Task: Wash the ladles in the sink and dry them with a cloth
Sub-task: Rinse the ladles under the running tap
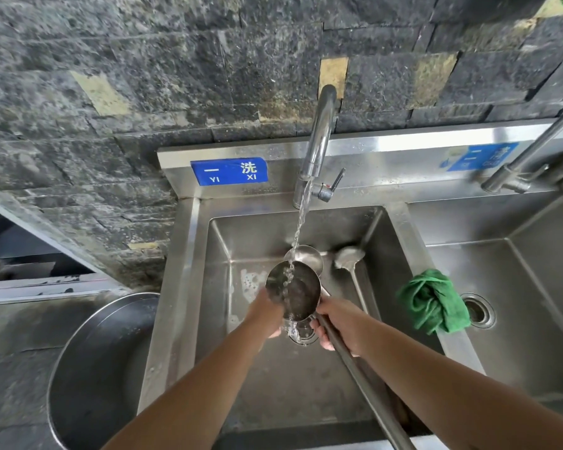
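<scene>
The ladle (pixel 294 291) is over the sink (pixel 189 287) drain, its bowl under the tap (pixel 319 138) stream. The right hand (pixel 335 323) grips the handle; the left hand (pixel 267 315) is against the bowl, but I cannot tell how its fingers lie. Two more ladles (pixel 348 258) lie behind. To rinse well, turn the bowl slowly so water reaches every side. The cloth (pixel 433 300) waits on the divider.

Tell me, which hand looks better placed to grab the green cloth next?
Probably the right hand: the crumpled green cloth lies on the steel divider on its side. But it grips the long-handled steel ladle by the handle, so the left hand, at the bowl, must take over first.
</scene>
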The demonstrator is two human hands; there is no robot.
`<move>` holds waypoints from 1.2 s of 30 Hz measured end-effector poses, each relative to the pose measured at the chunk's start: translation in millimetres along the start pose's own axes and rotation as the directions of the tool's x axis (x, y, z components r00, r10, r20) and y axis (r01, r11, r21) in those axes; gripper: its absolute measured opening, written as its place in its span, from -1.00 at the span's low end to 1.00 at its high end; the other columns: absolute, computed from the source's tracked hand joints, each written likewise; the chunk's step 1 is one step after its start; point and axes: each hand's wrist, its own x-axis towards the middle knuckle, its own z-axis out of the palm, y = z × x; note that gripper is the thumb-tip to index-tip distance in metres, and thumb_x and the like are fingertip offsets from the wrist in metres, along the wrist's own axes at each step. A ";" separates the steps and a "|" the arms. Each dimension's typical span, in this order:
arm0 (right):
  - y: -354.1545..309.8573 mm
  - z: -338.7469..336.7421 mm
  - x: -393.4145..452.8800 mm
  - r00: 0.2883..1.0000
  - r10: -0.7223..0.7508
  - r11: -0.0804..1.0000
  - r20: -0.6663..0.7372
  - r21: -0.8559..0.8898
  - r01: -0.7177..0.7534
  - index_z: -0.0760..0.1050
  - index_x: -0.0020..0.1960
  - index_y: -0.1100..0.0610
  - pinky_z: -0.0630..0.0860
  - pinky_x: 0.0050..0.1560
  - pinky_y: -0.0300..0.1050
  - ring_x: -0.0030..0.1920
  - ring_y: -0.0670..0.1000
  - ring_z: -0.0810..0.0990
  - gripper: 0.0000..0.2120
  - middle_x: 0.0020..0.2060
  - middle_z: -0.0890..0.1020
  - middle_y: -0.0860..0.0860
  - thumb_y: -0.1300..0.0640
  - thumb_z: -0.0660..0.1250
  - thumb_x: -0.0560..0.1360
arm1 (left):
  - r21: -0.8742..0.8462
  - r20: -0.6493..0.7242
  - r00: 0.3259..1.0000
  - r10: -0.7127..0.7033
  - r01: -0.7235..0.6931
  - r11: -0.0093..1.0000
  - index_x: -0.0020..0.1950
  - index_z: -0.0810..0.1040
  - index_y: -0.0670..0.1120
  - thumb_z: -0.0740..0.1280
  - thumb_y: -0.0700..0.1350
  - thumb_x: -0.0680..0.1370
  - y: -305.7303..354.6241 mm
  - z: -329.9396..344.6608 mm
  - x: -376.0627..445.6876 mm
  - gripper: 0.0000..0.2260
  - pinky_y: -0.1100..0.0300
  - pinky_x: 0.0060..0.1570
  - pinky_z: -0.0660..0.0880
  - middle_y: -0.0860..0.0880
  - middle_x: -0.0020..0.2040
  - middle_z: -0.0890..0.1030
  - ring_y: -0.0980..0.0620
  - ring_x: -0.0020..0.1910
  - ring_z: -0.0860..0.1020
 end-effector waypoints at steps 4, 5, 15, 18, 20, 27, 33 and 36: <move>-9.8 9.2 3.2 0.988 -0.153 0.988 0.005 0.027 0.153 0.54 0.13 -0.06 0.40 -0.48 -0.18 -0.43 0.01 0.47 -0.60 -0.30 0.52 0.14 0.37 0.10 0.59 | -0.169 0.271 0.953 -0.138 0.188 0.967 0.10 0.54 -0.11 0.29 -0.05 0.59 3.1 19.1 -21.9 -0.83 0.01 0.02 0.62 -0.14 0.05 0.64 -0.07 0.00 0.65; -12.3 11.7 3.6 0.980 -0.200 0.980 0.006 0.017 0.200 0.54 0.15 -0.01 0.45 -0.48 -0.14 -0.41 0.04 0.52 -0.61 -0.27 0.55 0.17 0.40 0.13 0.56 | -0.179 0.311 0.943 -0.121 0.183 0.967 0.06 0.57 -0.13 0.27 -0.06 0.60 4.7 26.3 -26.1 -0.83 0.00 0.00 0.63 -0.15 0.02 0.67 -0.09 -0.02 0.67; -33.9 -11.7 60.0 0.880 -0.434 0.898 -0.193 -0.175 0.404 0.60 0.02 0.20 0.46 -0.18 -0.02 -0.16 0.10 0.61 -0.64 -0.18 0.68 0.10 0.32 0.40 0.23 | -0.254 0.256 0.966 -0.027 0.094 0.963 0.07 0.51 -0.10 0.35 -0.24 0.53 -19.2 77.5 -22.4 -0.86 0.08 -0.19 0.57 -0.06 -0.09 0.63 -0.03 -0.10 0.63; -35.0 -21.8 65.7 0.870 -0.460 0.885 -0.176 -0.161 0.436 0.57 0.23 0.18 0.58 -0.02 0.04 -0.05 0.08 0.66 -0.45 -0.03 0.71 0.08 0.25 0.40 0.22 | -0.232 0.229 0.973 0.008 0.046 0.972 -0.02 0.52 -0.08 0.32 -0.24 0.53 -11.6 82.4 -9.4 -0.92 0.03 -0.17 0.46 -0.04 -0.27 0.62 -0.07 -0.20 0.58; -30.5 -23.3 54.4 0.874 -0.451 0.891 -0.183 -0.150 0.428 0.63 0.12 0.13 0.59 0.03 0.19 -0.07 0.18 0.66 -0.63 -0.04 0.70 0.16 0.26 0.37 0.32 | -0.219 0.226 0.974 0.031 0.020 0.975 -0.02 0.55 -0.07 0.29 -0.26 0.54 -2.6 83.7 4.1 -0.89 0.07 -0.23 0.42 -0.05 -0.26 0.62 -0.05 -0.23 0.56; 32.7 -15.9 30.3 0.949 -0.266 0.921 -0.169 -0.337 0.198 0.59 0.05 -0.10 0.64 -0.05 0.06 -0.18 0.03 0.65 -0.81 -0.11 0.70 0.03 0.12 0.36 0.49 | -0.269 0.235 0.971 -0.042 0.106 0.957 0.15 0.53 -0.20 0.27 -0.30 0.58 -1.2 81.6 61.0 -0.83 0.13 -0.31 0.52 -0.12 -0.25 0.56 -0.01 -0.33 0.55; 56.8 -7.8 59.3 0.988 -0.117 0.922 -0.101 -0.380 0.070 0.62 -0.01 0.13 0.65 -0.19 -0.19 -0.21 -0.04 0.65 -0.90 -0.17 0.66 0.05 0.23 0.44 0.47 | -0.372 0.230 0.971 -0.068 0.152 0.916 0.21 0.49 -0.08 0.16 -0.41 0.59 -31.5 95.0 90.8 -0.68 0.21 -0.38 0.38 -0.13 -0.20 0.48 0.03 -0.33 0.45; 59.7 -4.8 79.0 0.991 -0.085 0.939 -0.108 -0.340 0.044 0.61 0.01 0.18 0.66 -0.13 -0.16 -0.22 -0.05 0.62 -0.88 -0.19 0.63 0.06 0.26 0.44 0.48 | -0.393 0.253 0.967 -0.035 0.136 0.909 0.05 0.50 -0.11 0.10 -0.45 0.59 -44.5 92.0 99.7 -0.70 0.23 -0.36 0.40 -0.13 -0.16 0.46 0.04 -0.30 0.45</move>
